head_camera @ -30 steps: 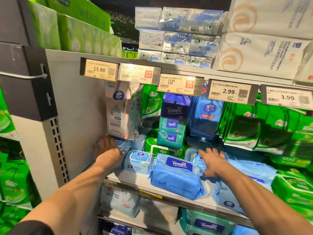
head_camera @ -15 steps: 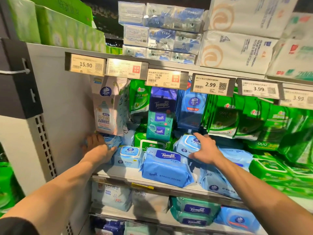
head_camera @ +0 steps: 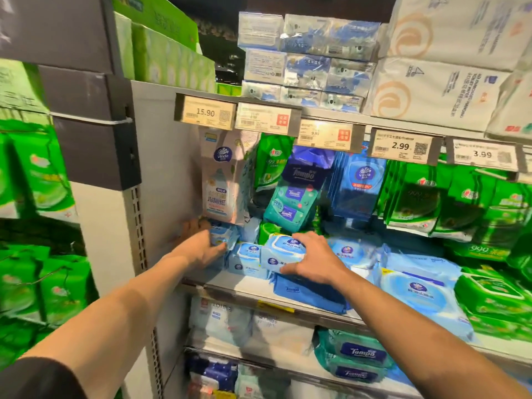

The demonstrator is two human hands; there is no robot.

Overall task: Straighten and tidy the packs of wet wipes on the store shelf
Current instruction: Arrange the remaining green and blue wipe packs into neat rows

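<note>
Reaching into the shelf with both arms, the person works among the wipe packs at its left end. The left hand is at the far left beside the grey side panel, fingers curled around a small light-blue pack that sits just under a tall hanging Vinda bag. The right hand lies palm down with fingers spread over a white-lidded pack, thumb at its front edge and fingertips on its top, so it is gripping that pack. This pack rests on a blue Tempo pack lying flat at the shelf's front edge. Between the two hands stands another lidded pack, touching the one under the right hand. To the right lie a large light-blue pack and green packs. Behind, teal Tempo packs lean tilted, with hanging blue and green packs alongside. Price tags line the shelf above.
</note>
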